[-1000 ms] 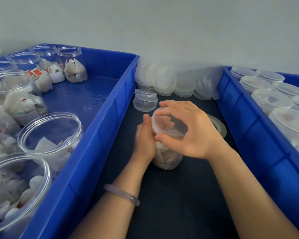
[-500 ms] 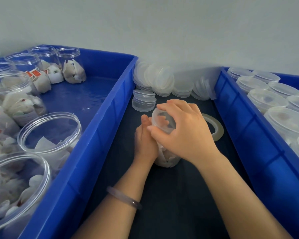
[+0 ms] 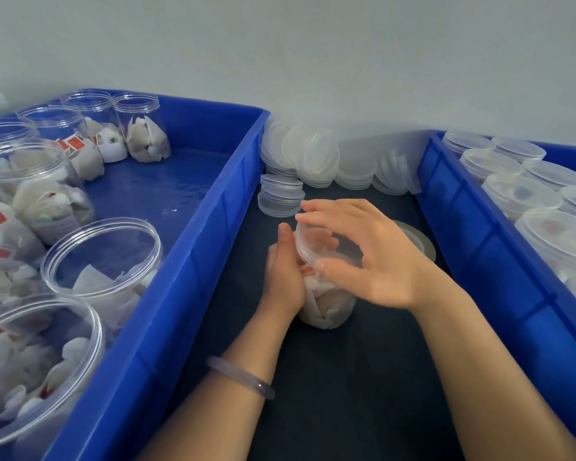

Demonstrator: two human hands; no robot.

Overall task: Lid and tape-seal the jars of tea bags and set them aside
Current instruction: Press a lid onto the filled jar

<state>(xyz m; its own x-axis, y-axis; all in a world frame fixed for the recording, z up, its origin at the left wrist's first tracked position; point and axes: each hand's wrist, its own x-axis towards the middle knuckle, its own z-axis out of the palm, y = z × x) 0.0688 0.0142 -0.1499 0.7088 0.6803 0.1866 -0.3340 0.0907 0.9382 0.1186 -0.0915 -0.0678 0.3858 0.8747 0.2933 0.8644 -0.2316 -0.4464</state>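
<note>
Dark surface (image 3: 346,394) between 2 blue bins, and dead centre stands the jar (image 3: 326,304) of tea bags. Now the left hand (image 3: 281,277) wraps its side, fingers curled round it. Over the top, the right hand (image 3: 376,261) arches onto the lid (image 3: 323,242) at the jar's mouth, thumb and fingers clamped on its rim. Just behind that hand the tape roll (image 3: 424,242) lies flat. Near the far edge sit the stacked lids (image 3: 281,197). Open jars (image 3: 103,254) fill the left bin (image 3: 193,247), lidded jars (image 3: 526,191) the right bin (image 3: 479,227).

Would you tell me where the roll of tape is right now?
In the head view, the tape roll lies on the dark mat, partly hidden behind the right hand, near the right blue bin.
</note>
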